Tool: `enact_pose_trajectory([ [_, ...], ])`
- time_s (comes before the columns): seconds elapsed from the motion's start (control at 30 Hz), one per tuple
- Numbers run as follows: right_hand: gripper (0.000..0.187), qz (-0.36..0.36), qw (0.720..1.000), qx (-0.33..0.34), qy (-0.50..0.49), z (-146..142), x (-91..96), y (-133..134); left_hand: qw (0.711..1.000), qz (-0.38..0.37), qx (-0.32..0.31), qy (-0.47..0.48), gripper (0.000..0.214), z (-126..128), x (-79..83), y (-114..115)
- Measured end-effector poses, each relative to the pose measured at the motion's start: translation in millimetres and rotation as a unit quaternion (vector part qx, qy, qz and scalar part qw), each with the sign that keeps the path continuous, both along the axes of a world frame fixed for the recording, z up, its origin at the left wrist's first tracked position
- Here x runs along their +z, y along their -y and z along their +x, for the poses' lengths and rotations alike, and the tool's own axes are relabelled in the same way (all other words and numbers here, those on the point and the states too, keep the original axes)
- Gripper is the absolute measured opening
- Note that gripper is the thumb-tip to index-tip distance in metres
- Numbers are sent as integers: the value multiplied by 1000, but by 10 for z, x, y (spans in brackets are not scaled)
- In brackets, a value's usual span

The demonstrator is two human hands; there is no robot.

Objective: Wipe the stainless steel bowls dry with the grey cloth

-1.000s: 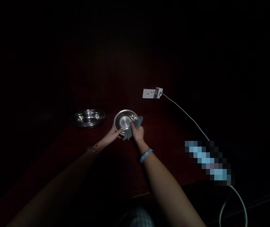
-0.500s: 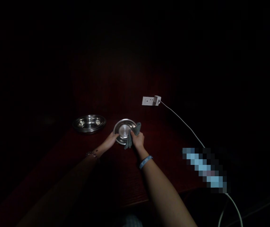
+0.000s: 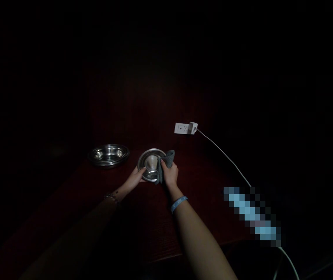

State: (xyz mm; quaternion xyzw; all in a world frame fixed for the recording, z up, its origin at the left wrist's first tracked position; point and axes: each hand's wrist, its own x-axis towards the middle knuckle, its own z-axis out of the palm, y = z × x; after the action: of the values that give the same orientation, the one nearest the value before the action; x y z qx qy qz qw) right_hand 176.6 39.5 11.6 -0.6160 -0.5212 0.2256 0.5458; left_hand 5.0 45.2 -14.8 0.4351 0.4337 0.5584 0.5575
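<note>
A round, shiny metal plate point(image 3: 151, 163) with a raised rim is tilted toward me above the dark red table. My left hand point(image 3: 135, 177) grips its lower left edge, thumb over the rim and fingers beneath. In my right hand point(image 3: 169, 173) is a grey-green cloth point(image 3: 169, 157), bunched and folded over the plate's right edge. The thumb presses the cloth against the inside of the plate; the other fingers are mostly hidden behind. To the left, a stack of similar metal plates point(image 3: 108, 155) rests on the table.
A white wall socket point(image 3: 181, 128) holds a white charger point(image 3: 192, 127). Its cable point(image 3: 224, 151) runs down to a pixelated blue object point(image 3: 250, 214) at the right. The dark red table point(image 3: 166, 241) has its front edge near me; the surroundings are very dark.
The cloth has shifted slightly on the plate's right side, its hanging end now closer to the rim. Both hands keep their hold. The whole view has moved a little.
</note>
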Motion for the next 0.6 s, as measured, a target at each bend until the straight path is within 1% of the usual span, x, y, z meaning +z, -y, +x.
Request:
enact_pose_trajectory([
  [0.03, 29, -4, 1000, 0, 1, 6, -3, -14, 999, -32, 14, -4, 59, 6, 22, 19],
  [0.1, 29, -6, 1000, 5, 12, 18, -13, -41, 998, -58, 26, -8, 58, 16, 63, 48],
  [0.23, 25, 1, 999, 26, 28, 28, -43, -73, 998, -49, 34, 4, 46, 18, 87, 56],
  [0.3, 25, 5, 999, 32, 20, 23, -57, -78, 998, -39, 39, 11, 40, 15, 66, 38],
  [0.37, 26, 16, 999, 32, 5, 18, -70, -83, 999, -29, 43, 13, 38, 9, 37, 14],
  [0.47, 31, 26, 999, 12, -45, 22, -84, -108, 999, -29, 44, -14, 42, -4, 5, -13],
  [0.6, 37, 17, 993, -55, -103, 59, -71, -156, 998, -12, 28, -57, 49, -28, 2, -16],
])
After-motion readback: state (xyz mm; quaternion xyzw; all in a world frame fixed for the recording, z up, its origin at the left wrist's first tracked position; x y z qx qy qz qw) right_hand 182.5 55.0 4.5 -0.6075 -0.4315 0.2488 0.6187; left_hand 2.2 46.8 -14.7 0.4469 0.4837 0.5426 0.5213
